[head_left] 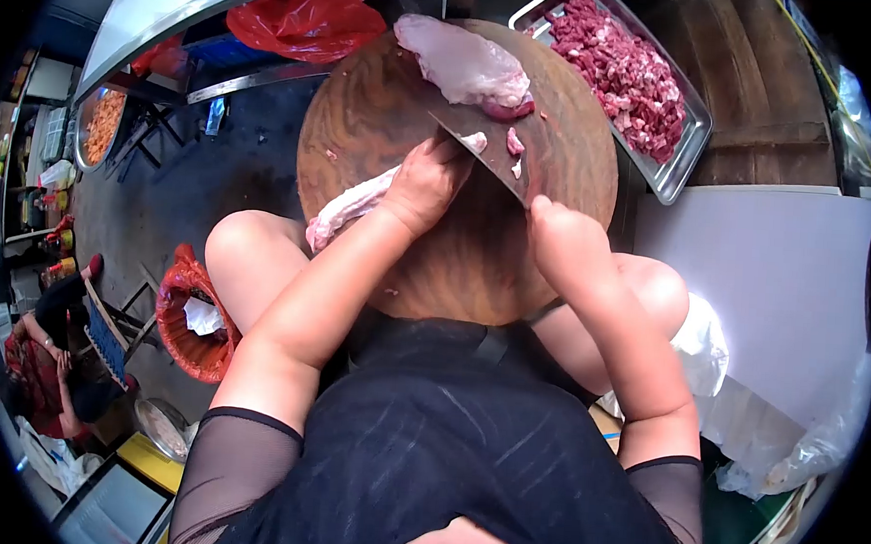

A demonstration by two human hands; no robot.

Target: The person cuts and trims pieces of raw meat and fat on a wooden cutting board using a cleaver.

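My right hand (563, 237) is wrapped around the handle of a cleaver (486, 166), whose wide blade stands slanted over the round wooden chopping block (573, 92). Close against the blade's left side, my left hand (428, 185) has its fingers curled down on a pale strip of meat (352, 207). The strip runs under my left wrist, and my fingertips are partly hidden in shadow. Small cut bits of meat (515, 141) lie just beyond the blade. A large whitish slab of meat (462, 61) rests at the block's far side.
A metal tray (694, 138) of chopped red meat (618, 70) stands at the far right. Red plastic bags (306, 19) lie beyond the block. A red-lined bin (181, 342) is by my left knee. A seated person (46, 370) is at far left.
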